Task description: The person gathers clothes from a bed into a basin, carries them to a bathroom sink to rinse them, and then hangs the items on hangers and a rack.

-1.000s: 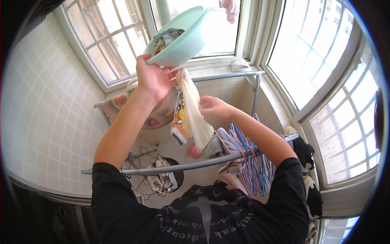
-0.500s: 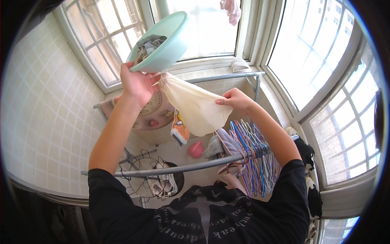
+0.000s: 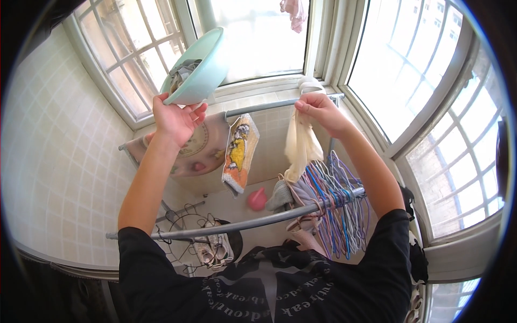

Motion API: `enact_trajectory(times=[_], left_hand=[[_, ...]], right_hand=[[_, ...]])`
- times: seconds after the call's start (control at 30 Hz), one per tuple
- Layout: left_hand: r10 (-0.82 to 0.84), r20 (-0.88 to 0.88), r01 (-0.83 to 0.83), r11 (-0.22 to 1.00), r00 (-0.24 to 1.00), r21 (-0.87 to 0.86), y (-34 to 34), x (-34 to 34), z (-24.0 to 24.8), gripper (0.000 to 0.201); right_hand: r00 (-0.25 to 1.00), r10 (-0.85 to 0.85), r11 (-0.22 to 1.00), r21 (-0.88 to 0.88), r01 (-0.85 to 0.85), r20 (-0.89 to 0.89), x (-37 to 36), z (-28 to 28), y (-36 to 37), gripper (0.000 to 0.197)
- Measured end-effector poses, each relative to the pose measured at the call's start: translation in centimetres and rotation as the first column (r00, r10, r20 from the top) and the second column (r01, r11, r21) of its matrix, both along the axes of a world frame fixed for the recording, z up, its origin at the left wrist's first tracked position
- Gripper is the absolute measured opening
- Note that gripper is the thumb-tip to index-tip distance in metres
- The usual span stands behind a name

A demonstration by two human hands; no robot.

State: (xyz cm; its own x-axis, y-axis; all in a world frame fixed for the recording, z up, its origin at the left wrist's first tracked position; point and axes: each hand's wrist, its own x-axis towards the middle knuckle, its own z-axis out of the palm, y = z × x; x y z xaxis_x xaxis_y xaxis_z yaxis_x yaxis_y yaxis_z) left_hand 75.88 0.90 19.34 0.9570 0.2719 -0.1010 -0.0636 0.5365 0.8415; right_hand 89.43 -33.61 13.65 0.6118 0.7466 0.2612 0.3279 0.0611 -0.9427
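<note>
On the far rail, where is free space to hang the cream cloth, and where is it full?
The far rail is bare between the small printed towel and the right hand holding the cream cloth. Left of that towel, a round-patterned cloth covers it. The near rail is crowded with hangers.

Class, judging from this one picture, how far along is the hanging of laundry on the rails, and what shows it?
Done: a patterned cloth and a round-printed cloth hang on the far rail. In hand: the right hand pinches a cream cloth at that rail; the left hand holds up a green basin. Left: laundry still shows in the basin, and the coloured hangers look empty.
</note>
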Motion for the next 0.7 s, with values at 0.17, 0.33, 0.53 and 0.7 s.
enact_trajectory(times=[0.17, 0.33, 0.53, 0.7], left_hand=[[-0.08, 0.062, 0.085, 0.994, 0.995, -0.074, -3.3, 0.5, 0.3, 0.066], [-0.251, 0.166, 0.275, 0.951, 0.954, -0.143, -7.9, 1.0, 1.6, 0.07], [-0.338, 0.184, 0.368, 0.916, 0.923, -0.161, -10.9, 2.1, 2.5, 0.072], [-0.289, 0.135, 0.302, 0.949, 0.948, -0.093, -11.5, 2.0, 3.2, 0.072]], right_hand=[[0.999, 0.001, 1.0, -0.003, -0.001, 0.038, -1.9, 1.1, 1.3, 0.024], [0.984, 0.052, 0.996, 0.086, -0.038, -0.172, -3.2, 2.2, 2.7, 0.045], [0.993, 0.115, 0.993, -0.015, -0.115, -0.025, -4.3, 3.8, 3.3, 0.076], [0.988, 0.149, 0.989, 0.002, -0.149, -0.028, -5.1, 4.0, 3.9, 0.077]])
